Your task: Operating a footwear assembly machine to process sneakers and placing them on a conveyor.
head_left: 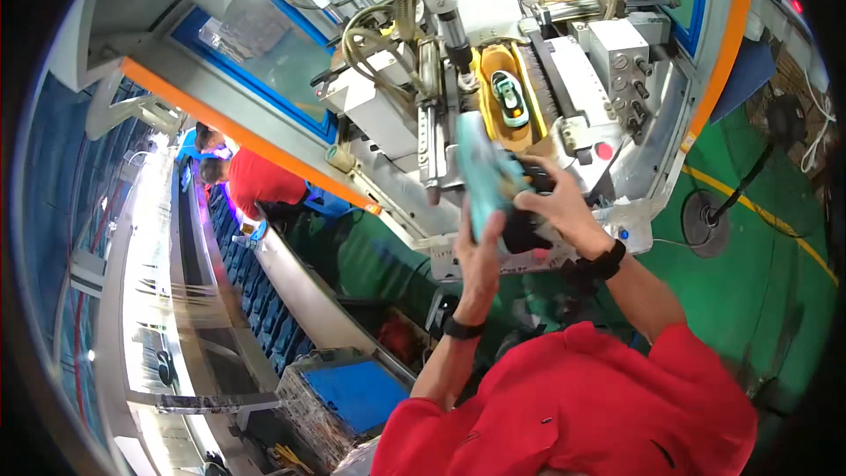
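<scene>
Both hands are raised in front of the machine, holding a pale teal and black shoe (478, 172) that is smeared by motion. My left hand (480, 260) is closed on its lower end. On the other side, my right hand (561, 204) grips the dark part, thumb and fingers closed on it. Just beyond the hands lies a yellow-lined trough (490, 66) in the machine. A smaller shoe-shaped piece in white, green and black (508, 99) rests inside it. Exactly which part of the held shoe faces me is too blurred to tell.
A metal cylinder (454, 35) hangs over the trough, beside hoses. A valve block with knobs (621, 75) stands right. An orange-edged frame (256, 145) surrounds the machine. A conveyor (198, 273) and two people in red run along the left. A floor fan (705, 220) stands right.
</scene>
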{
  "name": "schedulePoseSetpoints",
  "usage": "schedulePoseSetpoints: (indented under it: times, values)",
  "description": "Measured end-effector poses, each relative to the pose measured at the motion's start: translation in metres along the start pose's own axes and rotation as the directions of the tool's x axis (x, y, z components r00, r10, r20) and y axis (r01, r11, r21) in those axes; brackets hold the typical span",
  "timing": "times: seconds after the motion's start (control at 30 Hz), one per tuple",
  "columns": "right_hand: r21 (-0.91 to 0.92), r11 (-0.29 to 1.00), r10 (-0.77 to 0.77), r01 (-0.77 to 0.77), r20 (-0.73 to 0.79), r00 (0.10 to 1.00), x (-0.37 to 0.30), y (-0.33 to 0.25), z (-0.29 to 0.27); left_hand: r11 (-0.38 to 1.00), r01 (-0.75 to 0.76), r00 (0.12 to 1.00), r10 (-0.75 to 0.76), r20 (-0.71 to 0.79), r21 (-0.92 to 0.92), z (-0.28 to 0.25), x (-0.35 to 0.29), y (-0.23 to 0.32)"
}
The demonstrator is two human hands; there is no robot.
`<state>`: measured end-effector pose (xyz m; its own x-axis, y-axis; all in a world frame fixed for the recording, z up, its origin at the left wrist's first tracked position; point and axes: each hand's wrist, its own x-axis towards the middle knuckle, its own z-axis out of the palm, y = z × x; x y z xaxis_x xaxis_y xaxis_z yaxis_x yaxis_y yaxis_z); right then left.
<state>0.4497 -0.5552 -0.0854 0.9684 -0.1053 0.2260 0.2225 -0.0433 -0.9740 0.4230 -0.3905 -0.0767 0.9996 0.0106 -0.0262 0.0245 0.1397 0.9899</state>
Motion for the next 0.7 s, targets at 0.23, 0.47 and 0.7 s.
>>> schedulePoseSetpoints:
  times: [0.23,0.47,0.7]
  values:
    - [0.283,0.952,0.228,-0.118,-0.397,0.889,0.008,0.018,-0.114,0.983,0.118,0.965,-0.147,0.217,0.143,0.058,0.165,-0.07]
    - [-0.031,0.987,0.107,-0.161,-0.62,0.777,0.012,-0.003,-0.166,0.639,0.101,0.994,-0.03,-0.106,0.762,0.09,0.35,-0.153]
    - [-0.35,0.904,-0.044,-0.246,-0.648,0.76,0.057,0.015,-0.177,0.63,0.131,0.99,-0.05,-0.128,0.765,0.105,0.39,-0.17]
